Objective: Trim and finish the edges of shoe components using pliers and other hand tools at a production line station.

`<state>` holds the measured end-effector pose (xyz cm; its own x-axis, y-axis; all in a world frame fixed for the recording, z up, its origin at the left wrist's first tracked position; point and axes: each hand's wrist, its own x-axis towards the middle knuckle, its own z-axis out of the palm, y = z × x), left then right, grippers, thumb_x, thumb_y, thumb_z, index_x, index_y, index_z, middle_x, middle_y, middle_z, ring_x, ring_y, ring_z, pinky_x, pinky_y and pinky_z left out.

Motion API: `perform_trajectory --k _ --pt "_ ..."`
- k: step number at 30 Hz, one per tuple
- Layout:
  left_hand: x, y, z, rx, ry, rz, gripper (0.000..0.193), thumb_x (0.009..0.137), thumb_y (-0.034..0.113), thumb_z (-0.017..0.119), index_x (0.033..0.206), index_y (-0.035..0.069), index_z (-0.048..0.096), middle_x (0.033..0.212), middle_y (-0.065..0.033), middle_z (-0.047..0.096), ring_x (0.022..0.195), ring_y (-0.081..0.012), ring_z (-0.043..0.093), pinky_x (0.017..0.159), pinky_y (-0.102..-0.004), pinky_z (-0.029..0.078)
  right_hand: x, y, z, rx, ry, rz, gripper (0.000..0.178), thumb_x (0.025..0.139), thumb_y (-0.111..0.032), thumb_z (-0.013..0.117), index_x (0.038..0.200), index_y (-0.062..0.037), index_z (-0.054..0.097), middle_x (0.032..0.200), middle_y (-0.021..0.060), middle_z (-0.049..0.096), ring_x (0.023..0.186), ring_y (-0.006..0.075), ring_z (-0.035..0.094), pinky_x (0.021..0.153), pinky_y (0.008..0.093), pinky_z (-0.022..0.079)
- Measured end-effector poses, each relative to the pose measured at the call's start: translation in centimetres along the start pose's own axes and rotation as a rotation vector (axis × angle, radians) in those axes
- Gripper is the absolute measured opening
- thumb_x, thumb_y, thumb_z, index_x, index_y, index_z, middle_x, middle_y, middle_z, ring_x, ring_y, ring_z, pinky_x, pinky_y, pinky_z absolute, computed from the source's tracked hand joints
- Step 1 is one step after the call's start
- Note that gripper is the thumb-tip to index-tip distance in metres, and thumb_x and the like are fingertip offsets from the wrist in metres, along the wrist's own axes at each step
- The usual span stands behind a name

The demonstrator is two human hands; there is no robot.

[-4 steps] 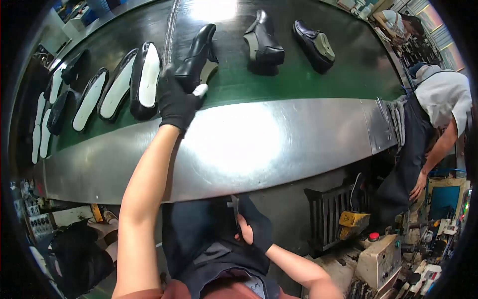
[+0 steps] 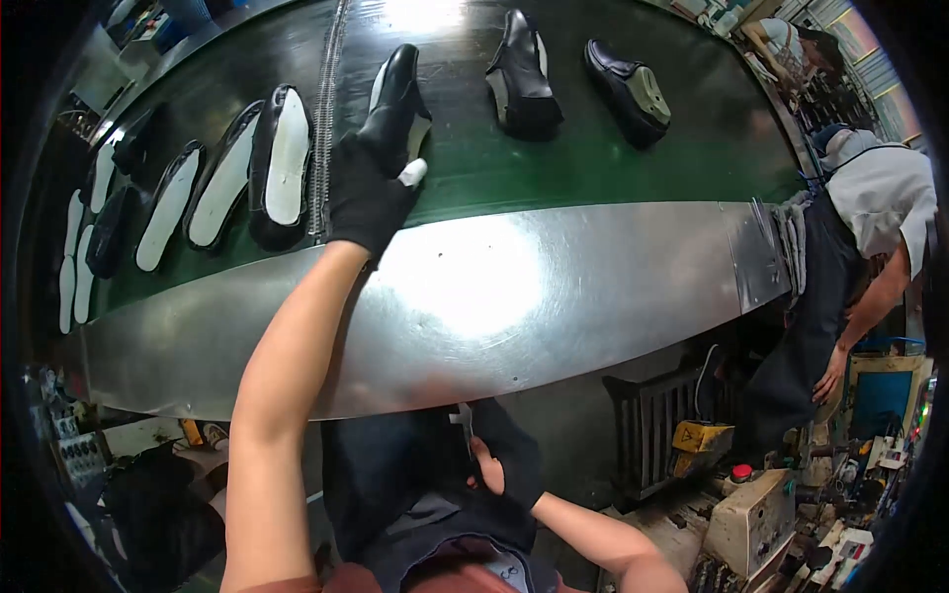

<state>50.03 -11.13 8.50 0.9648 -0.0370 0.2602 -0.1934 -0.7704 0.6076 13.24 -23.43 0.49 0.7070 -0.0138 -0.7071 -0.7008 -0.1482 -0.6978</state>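
1. Our left hand (image 2: 370, 198), black-gloved, has its fingers gripping the near end of a black leather shoe (image 2: 397, 99), on or just above the green belt (image 2: 593, 183), can't tell which.
2. Our right hand (image 2: 496, 468) has its fingers curled round a metal tool (image 2: 464, 420) by our apron (image 2: 381, 460).
3. More shoes (image 2: 528, 84) sit either side.

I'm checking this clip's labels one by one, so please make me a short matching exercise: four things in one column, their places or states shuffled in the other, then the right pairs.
Things
1. Left hand
2. Right hand
3. Red button
4. Metal ledge

Places and states
A. On top of a beige box
B. Along the near side of the green belt
C. Black-gloved, at the near end of a black shoe
D. Holding a slim metal tool in front of the dark apron

Pairs: 1-C, 2-D, 3-A, 4-B
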Motion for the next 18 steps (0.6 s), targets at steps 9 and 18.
perform_trajectory --k 9,18 --pt "3.1 5.3 3.2 0.355 -0.408 0.890 0.037 0.082 0.022 0.063 0.115 0.006 0.060 0.107 -0.0155 0.063 0.106 -0.0372 0.057 0.097 -0.0443 0.043 -0.9 2.1 0.3 0.087 -0.049 0.051 0.049 0.103 -0.044 0.040 0.105 0.0008 0.062 0.078 0.0068 0.062 0.054 0.0136 0.062 0.053 0.0289 0.050" --pt "-3.5 -8.8 -4.7 0.315 0.590 0.293 0.073 0.073 0.040 0.080 0.126 0.000 0.049 0.111 -0.0205 0.059 0.105 -0.0385 0.056 0.093 -0.0463 0.044 -2.5 3.2 0.1 0.301 0.072 -0.144 0.044 0.103 -0.023 0.042 0.144 -0.0070 0.039 0.125 0.0147 0.056 0.055 0.0192 0.065 0.050 0.0278 0.056"
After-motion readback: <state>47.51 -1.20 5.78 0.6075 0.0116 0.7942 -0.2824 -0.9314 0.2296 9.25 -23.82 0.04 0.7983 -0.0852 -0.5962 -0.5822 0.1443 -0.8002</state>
